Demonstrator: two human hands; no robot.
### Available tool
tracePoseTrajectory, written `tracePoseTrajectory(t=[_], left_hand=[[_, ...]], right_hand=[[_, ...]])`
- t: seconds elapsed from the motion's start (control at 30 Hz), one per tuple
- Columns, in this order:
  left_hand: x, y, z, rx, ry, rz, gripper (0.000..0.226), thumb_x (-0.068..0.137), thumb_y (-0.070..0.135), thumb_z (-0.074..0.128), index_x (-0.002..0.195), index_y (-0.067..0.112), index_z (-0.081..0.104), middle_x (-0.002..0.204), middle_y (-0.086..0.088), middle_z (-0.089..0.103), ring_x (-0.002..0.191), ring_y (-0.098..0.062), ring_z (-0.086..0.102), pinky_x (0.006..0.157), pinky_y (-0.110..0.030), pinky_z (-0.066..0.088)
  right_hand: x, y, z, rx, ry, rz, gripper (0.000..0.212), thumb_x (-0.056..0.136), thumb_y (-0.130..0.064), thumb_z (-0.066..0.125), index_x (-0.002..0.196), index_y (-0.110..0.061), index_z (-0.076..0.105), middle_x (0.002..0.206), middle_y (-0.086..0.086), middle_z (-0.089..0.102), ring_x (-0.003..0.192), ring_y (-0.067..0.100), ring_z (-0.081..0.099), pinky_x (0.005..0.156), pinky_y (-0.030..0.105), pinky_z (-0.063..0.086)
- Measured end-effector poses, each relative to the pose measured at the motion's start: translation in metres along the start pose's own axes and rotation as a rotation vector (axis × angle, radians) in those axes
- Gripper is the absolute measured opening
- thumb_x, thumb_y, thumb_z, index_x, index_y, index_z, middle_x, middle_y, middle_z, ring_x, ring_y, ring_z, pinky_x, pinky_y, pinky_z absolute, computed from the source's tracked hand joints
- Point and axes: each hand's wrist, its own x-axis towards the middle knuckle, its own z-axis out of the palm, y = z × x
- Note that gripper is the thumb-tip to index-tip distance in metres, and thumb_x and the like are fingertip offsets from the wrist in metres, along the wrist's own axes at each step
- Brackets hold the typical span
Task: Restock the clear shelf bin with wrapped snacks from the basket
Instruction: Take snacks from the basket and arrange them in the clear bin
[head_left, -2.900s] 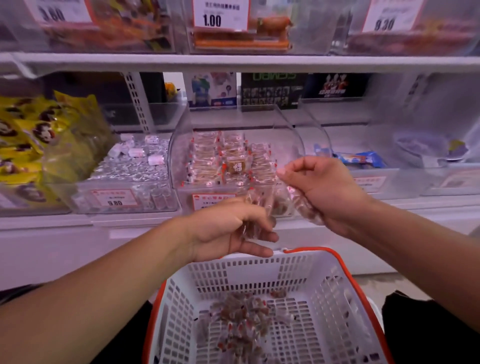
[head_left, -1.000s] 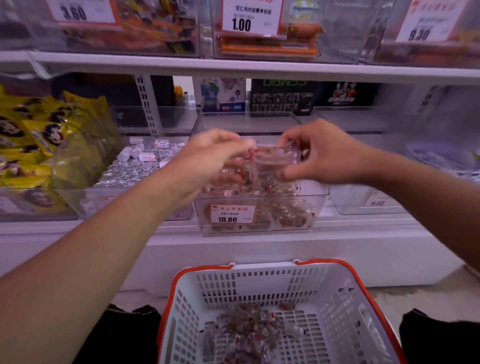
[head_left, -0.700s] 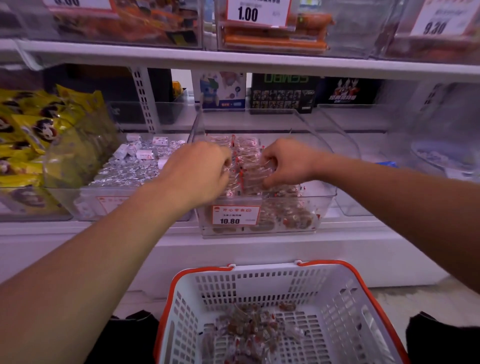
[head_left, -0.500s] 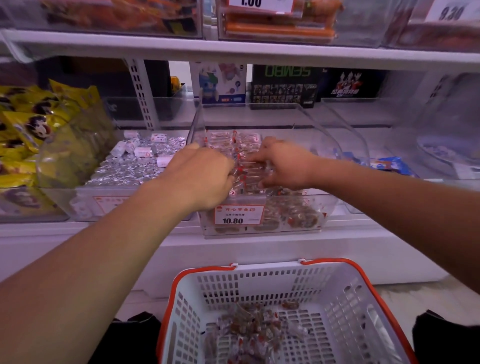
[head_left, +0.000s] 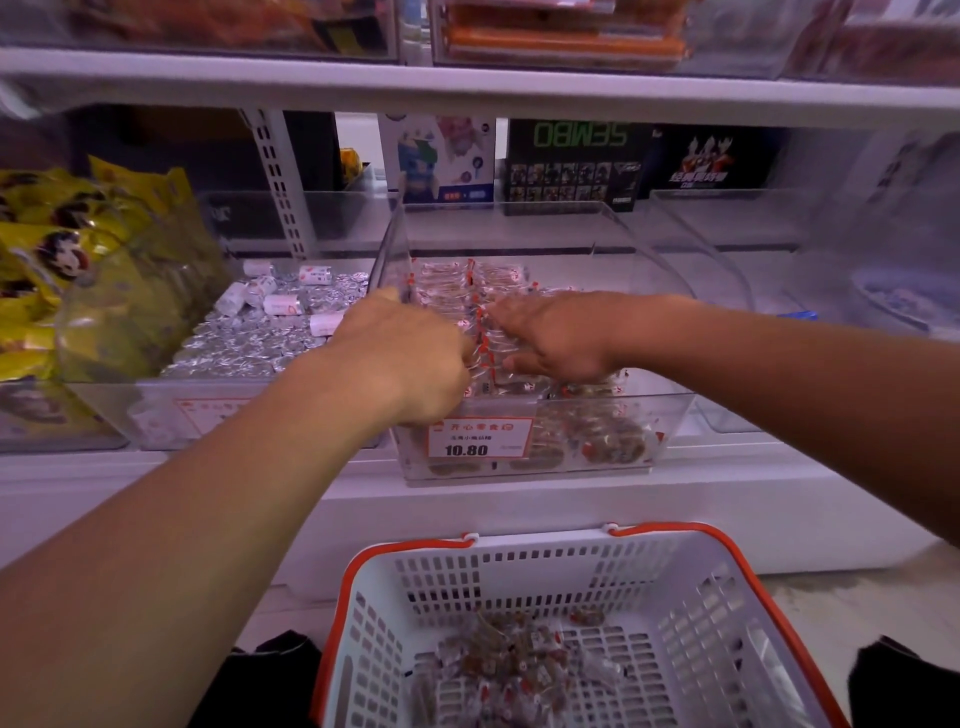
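The clear shelf bin with a 10.80 price label sits on the lower shelf, holding rows of wrapped snacks. Both my hands are inside it, over the front rows. My left hand has its fingers curled down round clear-wrapped snacks at the bin's left side; its fingertips are hidden. My right hand lies flat, straight fingers pressing on the snacks. Below stands the white basket with an orange rim, and a loose pile of wrapped snacks lies on its bottom.
A bin of silver-wrapped sweets stands left of the clear bin, and yellow snack bags fill the far left. More clear bins stand to the right. An upper shelf overhangs. Boxes line the back.
Both hands carried a bunch of wrapped snacks up from the basket and lowered it into the bin. Since half a second ago they have settled slightly lower onto the rows.
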Motion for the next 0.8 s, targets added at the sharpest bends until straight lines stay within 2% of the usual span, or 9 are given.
tracePoseTrajectory(t=[0.17, 0.33, 0.4, 0.47, 0.57, 0.63, 0.7, 0.77, 0.8], left_hand=[[0.0, 0.001, 0.001, -0.012, 0.004, -0.002, 0.029, 0.101, 0.036, 0.035, 0.109, 0.029, 0.062, 0.112, 0.006, 0.068, 0.095, -0.017, 0.056, 0.097, -0.043, 0.028], [-0.001, 0.001, 0.0, -0.027, 0.007, -0.02, 0.027, 0.101, 0.036, 0.037, 0.108, 0.03, 0.062, 0.107, 0.008, 0.069, 0.082, -0.014, 0.043, 0.105, -0.044, 0.026], [-0.004, 0.003, -0.002, -0.067, 0.029, -0.038, 0.022, 0.1, 0.035, 0.039, 0.1, 0.029, 0.06, 0.1, 0.006, 0.067, 0.084, -0.017, 0.048, 0.107, -0.044, 0.027], [-0.009, 0.005, -0.005, -0.173, 0.135, -0.064, 0.017, 0.099, 0.031, 0.043, 0.089, 0.026, 0.055, 0.096, 0.0, 0.066, 0.088, -0.023, 0.055, 0.103, -0.043, 0.036], [-0.017, 0.003, -0.008, -0.37, 0.385, -0.052, 0.029, 0.1, 0.032, 0.044, 0.08, 0.017, 0.058, 0.083, -0.002, 0.063, 0.078, -0.024, 0.059, 0.078, -0.041, 0.053], [-0.027, 0.005, -0.006, -0.433, 0.596, 0.024, 0.035, 0.098, 0.031, 0.044, 0.065, 0.021, 0.049, 0.062, 0.005, 0.052, 0.058, -0.016, 0.051, 0.06, -0.037, 0.049], [-0.04, 0.016, 0.003, -0.417, 0.775, 0.139, 0.032, 0.09, 0.028, 0.048, 0.06, 0.02, 0.039, 0.054, 0.007, 0.046, 0.048, -0.018, 0.045, 0.049, -0.03, 0.039], [-0.052, 0.037, 0.028, -0.387, 0.828, 0.281, 0.026, 0.082, 0.023, 0.054, 0.062, 0.023, 0.038, 0.055, 0.0, 0.051, 0.049, -0.026, 0.049, 0.046, -0.027, 0.035], [-0.056, 0.049, 0.046, -0.371, 0.76, 0.336, 0.024, 0.081, 0.021, 0.056, 0.061, 0.021, 0.043, 0.056, -0.003, 0.055, 0.051, -0.028, 0.053, 0.046, -0.029, 0.036]], right_hand=[[0.001, -0.007, 0.003, -0.033, -0.048, 0.022, 0.075, 0.103, -0.047, 0.03, 0.155, -0.009, -0.008, 0.163, 0.01, -0.011, 0.152, 0.023, -0.003, 0.124, 0.041, 0.01], [0.003, -0.007, -0.007, 0.056, -0.179, 0.045, 0.078, 0.103, -0.051, 0.027, 0.154, -0.011, -0.016, 0.162, 0.008, -0.02, 0.15, 0.022, -0.012, 0.122, 0.038, -0.001], [0.002, -0.007, -0.015, 0.145, -0.205, 0.036, 0.075, 0.102, -0.052, 0.026, 0.156, -0.013, -0.01, 0.164, 0.007, -0.012, 0.151, 0.023, -0.007, 0.122, 0.039, 0.002], [-0.006, -0.008, -0.024, 0.271, -0.177, 0.048, 0.066, 0.103, -0.049, 0.031, 0.156, -0.013, 0.013, 0.163, 0.009, 0.016, 0.149, 0.027, 0.017, 0.121, 0.042, 0.017], [-0.026, -0.01, -0.032, 0.325, 0.195, 0.102, 0.038, 0.105, -0.036, 0.037, 0.129, -0.011, 0.052, 0.131, 0.012, 0.057, 0.119, 0.029, 0.054, 0.102, 0.041, 0.043], [-0.048, -0.017, -0.022, 0.326, 0.655, 0.171, 0.034, 0.103, -0.031, 0.037, 0.105, -0.009, 0.063, 0.104, 0.01, 0.068, 0.093, 0.027, 0.062, 0.084, 0.042, 0.051], [-0.08, -0.035, 0.01, 0.377, 1.139, 0.167, 0.032, 0.1, -0.029, 0.04, 0.087, -0.012, 0.063, 0.08, 0.004, 0.066, 0.072, 0.023, 0.059, 0.064, 0.039, 0.048], [-0.105, -0.063, 0.062, 0.435, 1.315, 0.2, 0.03, 0.099, -0.028, 0.043, 0.079, -0.014, 0.059, 0.067, 0.002, 0.058, 0.061, 0.022, 0.054, 0.055, 0.037, 0.04], [-0.109, -0.075, 0.093, 0.475, 1.247, 0.231, 0.028, 0.098, -0.026, 0.045, 0.077, -0.015, 0.058, 0.064, 0.003, 0.057, 0.06, 0.023, 0.055, 0.054, 0.037, 0.04]])
